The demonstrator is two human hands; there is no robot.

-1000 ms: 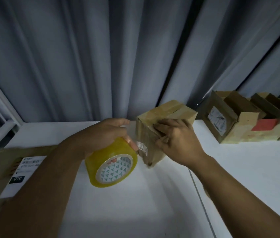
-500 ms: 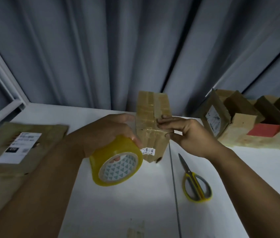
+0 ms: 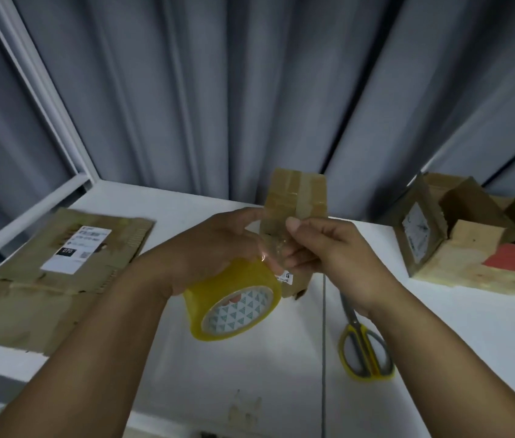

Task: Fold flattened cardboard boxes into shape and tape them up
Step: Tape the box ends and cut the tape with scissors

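Note:
A small folded cardboard box [image 3: 296,197] stands on end on the white table [image 3: 281,374], with old tape strips across its top face. My left hand [image 3: 215,245] grips a yellow roll of clear tape [image 3: 234,306] just in front of the box. My right hand [image 3: 325,248] pinches the free end of the tape [image 3: 273,248], a clear strip stretched between the roll and the box's near face. The lower part of the box is hidden behind both hands.
Flattened cardboard with a white label [image 3: 57,251] lies at the left. Yellow-handled scissors [image 3: 363,346] lie to the right of the roll. Several open boxes [image 3: 471,235], one holding something red, stand at the back right. A grey curtain hangs behind the table.
The box has been turned onto its end and my right hand has left its face. That hand now holds the tape's free end, pulled off the roll.

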